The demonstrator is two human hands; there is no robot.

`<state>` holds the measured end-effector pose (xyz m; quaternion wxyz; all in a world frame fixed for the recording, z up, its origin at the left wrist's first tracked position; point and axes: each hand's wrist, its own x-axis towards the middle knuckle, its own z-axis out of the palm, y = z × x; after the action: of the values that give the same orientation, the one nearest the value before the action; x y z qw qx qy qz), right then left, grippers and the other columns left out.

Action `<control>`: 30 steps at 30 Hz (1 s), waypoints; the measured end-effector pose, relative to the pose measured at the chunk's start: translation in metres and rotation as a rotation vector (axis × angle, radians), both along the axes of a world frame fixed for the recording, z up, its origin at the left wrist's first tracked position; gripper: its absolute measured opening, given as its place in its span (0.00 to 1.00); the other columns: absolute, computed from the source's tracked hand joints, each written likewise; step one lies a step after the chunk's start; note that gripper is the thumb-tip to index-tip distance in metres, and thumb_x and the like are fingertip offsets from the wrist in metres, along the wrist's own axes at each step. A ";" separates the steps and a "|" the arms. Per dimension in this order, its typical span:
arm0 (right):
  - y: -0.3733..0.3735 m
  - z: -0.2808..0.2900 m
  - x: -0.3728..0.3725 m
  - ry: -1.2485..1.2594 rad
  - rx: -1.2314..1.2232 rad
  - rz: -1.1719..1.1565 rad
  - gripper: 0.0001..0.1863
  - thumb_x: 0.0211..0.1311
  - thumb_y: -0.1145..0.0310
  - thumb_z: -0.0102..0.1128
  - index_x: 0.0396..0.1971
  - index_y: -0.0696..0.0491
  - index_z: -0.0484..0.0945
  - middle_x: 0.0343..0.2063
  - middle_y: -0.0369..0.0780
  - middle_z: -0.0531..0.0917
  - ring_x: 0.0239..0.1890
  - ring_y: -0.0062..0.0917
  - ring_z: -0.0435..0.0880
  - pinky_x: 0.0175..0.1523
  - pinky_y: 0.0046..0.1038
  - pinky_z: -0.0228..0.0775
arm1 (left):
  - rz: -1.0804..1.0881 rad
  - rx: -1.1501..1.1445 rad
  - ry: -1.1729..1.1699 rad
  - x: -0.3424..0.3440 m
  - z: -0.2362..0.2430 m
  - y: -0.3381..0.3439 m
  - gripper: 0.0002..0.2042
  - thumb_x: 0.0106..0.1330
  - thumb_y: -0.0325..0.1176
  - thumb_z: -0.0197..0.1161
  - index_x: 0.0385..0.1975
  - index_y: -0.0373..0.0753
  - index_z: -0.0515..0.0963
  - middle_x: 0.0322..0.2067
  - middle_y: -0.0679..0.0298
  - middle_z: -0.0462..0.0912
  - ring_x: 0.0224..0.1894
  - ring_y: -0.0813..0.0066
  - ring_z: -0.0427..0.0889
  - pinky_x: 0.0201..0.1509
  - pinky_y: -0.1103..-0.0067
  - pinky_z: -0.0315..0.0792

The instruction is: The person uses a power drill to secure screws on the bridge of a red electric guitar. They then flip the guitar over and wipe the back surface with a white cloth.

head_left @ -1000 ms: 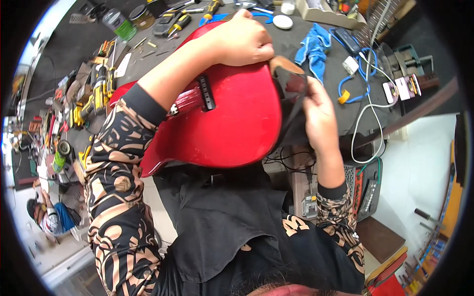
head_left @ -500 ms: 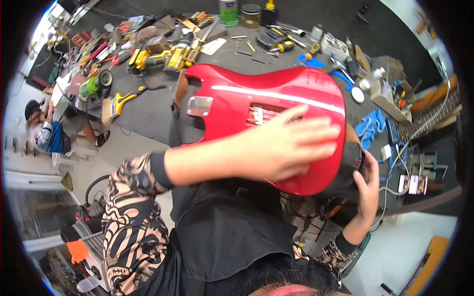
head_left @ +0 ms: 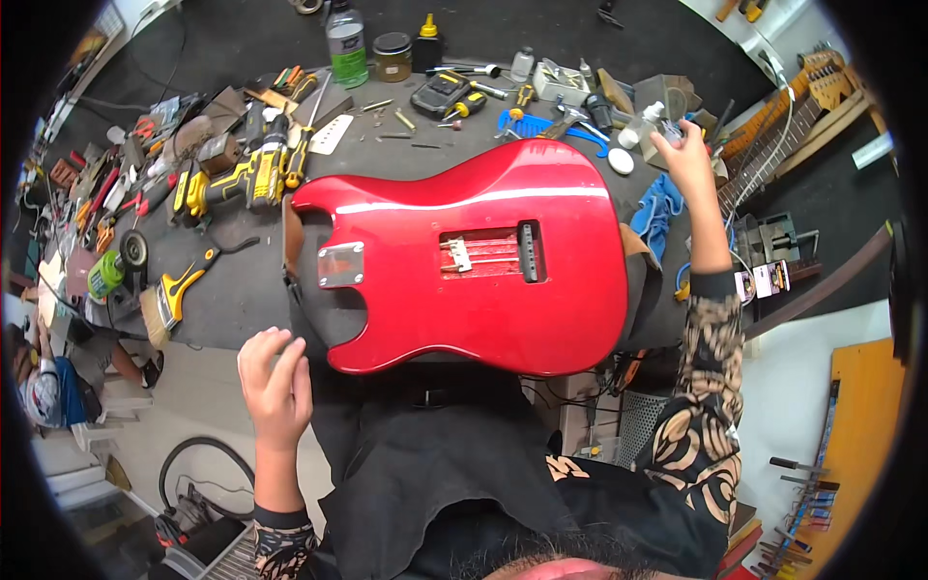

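A glossy red electric guitar body (head_left: 483, 329) lies back side up at the bench's front edge. Its rectangular rear cavity shows a metal claw and springs (head_left: 459, 255), with a dark block beside them. A shiny metal neck plate (head_left: 341, 265) sits at its left end. Off the body's lower left, my left hand (head_left: 275, 387) hangs in the air with loosely bent fingers and nothing in it. My right hand (head_left: 688, 159) is stretched to the back right, thumb and fingers apart, beside a small white-capped bottle (head_left: 643, 126). Contact with the small items there is unclear.
Yellow-black drills (head_left: 246, 179), a paintbrush (head_left: 169, 300) and a green grinder (head_left: 108, 274) lie left. A green-liquid bottle (head_left: 347, 48) and a jar (head_left: 392, 58) stand behind. Right are a blue cloth (head_left: 659, 215), a white lid (head_left: 621, 161) and a guitar neck (head_left: 783, 145).
My left hand has come off the guitar body and moved to its lower left. My right hand has left the body's right edge and reached up to the back right.
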<state>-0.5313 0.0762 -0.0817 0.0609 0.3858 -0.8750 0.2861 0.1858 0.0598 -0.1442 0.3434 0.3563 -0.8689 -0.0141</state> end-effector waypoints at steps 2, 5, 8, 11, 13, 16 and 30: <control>-0.020 -0.027 -0.081 0.192 0.043 -0.080 0.56 0.61 0.35 0.82 0.74 0.65 0.75 0.54 0.51 0.90 0.53 0.36 0.90 0.63 0.34 0.81 | -0.007 0.064 0.131 -0.008 -0.001 -0.012 0.19 0.63 0.17 0.73 0.54 0.36 0.88 0.58 0.54 0.85 0.62 0.46 0.85 0.66 0.54 0.78; -0.074 -0.041 -0.083 -0.132 0.150 -0.010 0.45 0.63 0.40 0.83 0.65 0.64 0.81 0.49 0.48 0.91 0.45 0.31 0.90 0.50 0.35 0.82 | -0.052 0.000 0.072 0.002 0.008 -0.009 0.21 0.63 0.19 0.74 0.57 0.37 0.87 0.59 0.53 0.85 0.60 0.46 0.86 0.65 0.55 0.79; -0.065 -0.047 -0.125 -0.079 0.145 0.043 0.43 0.62 0.41 0.83 0.60 0.65 0.85 0.54 0.56 0.93 0.59 0.46 0.93 0.64 0.43 0.82 | -0.083 0.010 0.094 -0.006 0.008 -0.015 0.23 0.62 0.20 0.75 0.59 0.38 0.86 0.60 0.52 0.85 0.60 0.47 0.86 0.64 0.56 0.79; -0.070 -0.040 -0.102 0.043 0.176 -0.039 0.40 0.62 0.41 0.83 0.55 0.66 0.87 0.51 0.56 0.93 0.56 0.45 0.94 0.62 0.43 0.83 | -0.223 0.195 0.090 0.003 0.004 -0.020 0.25 0.69 0.35 0.75 0.67 0.40 0.84 0.70 0.52 0.83 0.69 0.46 0.83 0.71 0.53 0.75; -0.061 -0.022 -0.077 0.047 0.117 0.005 0.37 0.64 0.43 0.82 0.52 0.65 0.88 0.48 0.53 0.94 0.51 0.40 0.94 0.57 0.40 0.83 | -0.286 0.241 -0.051 0.005 0.010 -0.026 0.28 0.71 0.44 0.73 0.70 0.41 0.83 0.73 0.56 0.82 0.76 0.47 0.78 0.76 0.50 0.70; -0.030 0.005 -0.038 -0.071 -0.245 0.216 0.28 0.71 0.50 0.81 0.49 0.63 0.89 0.40 0.39 0.92 0.36 0.24 0.87 0.43 0.30 0.78 | -0.280 0.192 -0.234 0.009 0.010 -0.029 0.24 0.70 0.52 0.73 0.59 0.42 0.88 0.64 0.63 0.87 0.76 0.53 0.75 0.81 0.48 0.60; 0.052 0.098 0.297 -0.761 -0.204 0.795 0.14 0.76 0.67 0.77 0.52 0.57 0.84 0.40 0.35 0.89 0.41 0.17 0.89 0.45 0.22 0.80 | -0.209 0.507 0.534 -0.062 0.068 -0.022 0.29 0.69 0.27 0.76 0.71 0.39 0.80 0.59 0.54 0.88 0.64 0.51 0.86 0.73 0.63 0.75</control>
<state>-0.2345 0.1277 0.0167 -0.3346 0.5477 -0.5904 0.4894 0.1239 0.0380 -0.0767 0.4553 0.3232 -0.7493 -0.3561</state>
